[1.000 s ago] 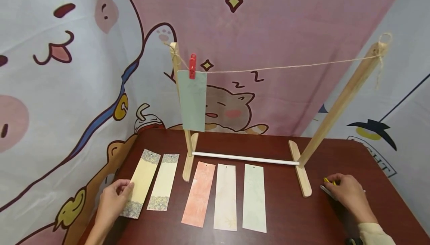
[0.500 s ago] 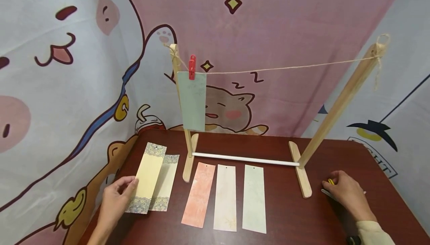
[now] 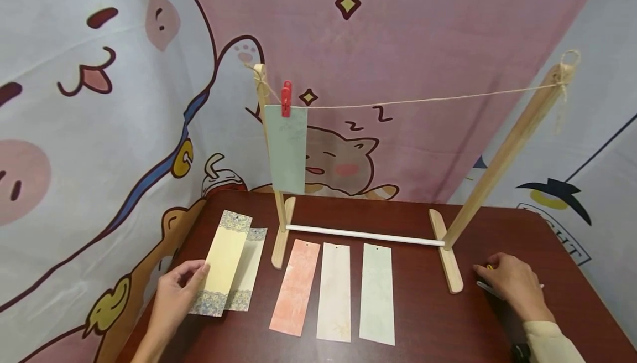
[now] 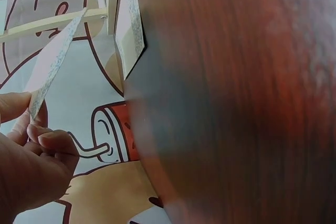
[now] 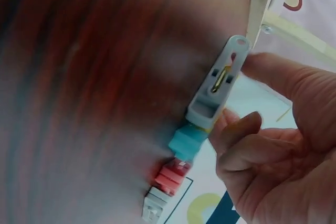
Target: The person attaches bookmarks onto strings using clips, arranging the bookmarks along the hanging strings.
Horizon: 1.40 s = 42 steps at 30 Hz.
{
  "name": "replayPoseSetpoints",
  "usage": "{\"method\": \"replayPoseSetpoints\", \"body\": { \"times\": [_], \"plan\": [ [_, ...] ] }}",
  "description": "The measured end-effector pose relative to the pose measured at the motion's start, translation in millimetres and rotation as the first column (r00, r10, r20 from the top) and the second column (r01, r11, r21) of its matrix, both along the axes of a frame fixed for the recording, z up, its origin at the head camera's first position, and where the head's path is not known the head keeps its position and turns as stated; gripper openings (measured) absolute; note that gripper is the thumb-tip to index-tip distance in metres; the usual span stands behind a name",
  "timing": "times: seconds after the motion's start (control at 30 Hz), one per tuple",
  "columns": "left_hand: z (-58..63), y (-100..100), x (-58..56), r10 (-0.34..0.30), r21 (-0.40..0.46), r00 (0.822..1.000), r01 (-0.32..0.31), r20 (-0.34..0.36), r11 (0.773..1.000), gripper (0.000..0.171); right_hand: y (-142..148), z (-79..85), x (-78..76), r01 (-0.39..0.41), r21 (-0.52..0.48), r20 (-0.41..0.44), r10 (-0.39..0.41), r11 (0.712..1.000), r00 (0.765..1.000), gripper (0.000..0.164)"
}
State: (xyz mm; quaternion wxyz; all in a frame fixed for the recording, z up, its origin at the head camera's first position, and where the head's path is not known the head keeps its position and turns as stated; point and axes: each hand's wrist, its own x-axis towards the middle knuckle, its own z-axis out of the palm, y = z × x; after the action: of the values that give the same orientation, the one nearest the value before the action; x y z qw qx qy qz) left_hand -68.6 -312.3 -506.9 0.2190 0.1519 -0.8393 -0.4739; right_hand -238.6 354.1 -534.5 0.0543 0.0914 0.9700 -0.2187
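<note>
My left hand (image 3: 177, 288) pinches the edge of a yellow bookmark (image 3: 224, 260) with floral bands at both ends. In the left wrist view this bookmark (image 4: 58, 61) is tilted and off the table, thumb on one side and fingers on the other. Partly behind it lies a cream bookmark (image 3: 249, 274). At the right, my right hand (image 3: 515, 285) pinches a yellow clothespin (image 3: 490, 267), mostly hidden by the fingers. In the right wrist view a grey clothespin (image 5: 218, 85) covers most of it, with teal (image 5: 188, 141) and red (image 5: 172, 176) clothespins behind.
A wooden stand with a left post (image 3: 278, 208) and a right post (image 3: 510, 153) carries a string (image 3: 423, 100). A red clothespin (image 3: 286, 99) holds a pale green bookmark (image 3: 288, 153) on it. Pink (image 3: 295, 288), whitish (image 3: 334, 291) and pale green (image 3: 376, 294) cards lie in front.
My left hand has raised the yellow bookmark and shifted it slightly right, so it overlaps the cream one. My right hand stays by the clothespins, with less of the yellow one showing.
</note>
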Motion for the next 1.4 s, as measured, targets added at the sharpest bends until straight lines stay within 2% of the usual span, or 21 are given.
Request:
{"method": "replayPoseSetpoints", "body": {
  "times": [0.2,0.33,0.53,0.73,0.9,1.23,1.4],
  "plan": [
    [1.1,2,-1.2,-0.011,0.032,1.000,0.010,0.017,0.999,0.015,-2,0.1,1.5,-0.029,0.025,-0.046,0.030,0.999,0.998,0.034],
    [7.1,1,-2.9,-0.041,0.071,0.999,0.043,-0.028,0.997,0.017,-1,-0.1,2.9,-0.048,0.019,-0.069,0.049,0.999,0.996,0.031],
    [12.9,3,-4.9,-0.076,0.097,0.996,0.081,-0.051,0.992,0.014,1,2.9,4.5,-0.057,0.009,-0.073,0.058,0.998,0.996,0.030],
    [10.8,7,-4.1,-0.064,0.089,0.997,0.067,-0.040,0.994,0.012,-3,6.3,1.6,-0.050,0.011,-0.032,0.050,0.999,0.998,0.045],
    [8.9,8,-3.4,-0.058,0.086,0.997,0.062,-0.044,0.994,0.011,-3,6.5,-0.3,-0.081,0.007,-0.033,0.081,0.997,0.996,0.037],
    [8.7,12,0.5,-0.082,0.097,0.992,0.091,-0.094,0.991,0.009,-2,4.9,2.8,-0.079,0.001,-0.025,0.079,0.997,0.997,0.030],
    [11.4,15,0.3,-0.080,0.099,0.993,0.089,-0.092,0.991,0.008,-2,5.1,2.5,-0.058,0.002,-0.043,0.058,0.998,0.997,0.028]
  ]
}}
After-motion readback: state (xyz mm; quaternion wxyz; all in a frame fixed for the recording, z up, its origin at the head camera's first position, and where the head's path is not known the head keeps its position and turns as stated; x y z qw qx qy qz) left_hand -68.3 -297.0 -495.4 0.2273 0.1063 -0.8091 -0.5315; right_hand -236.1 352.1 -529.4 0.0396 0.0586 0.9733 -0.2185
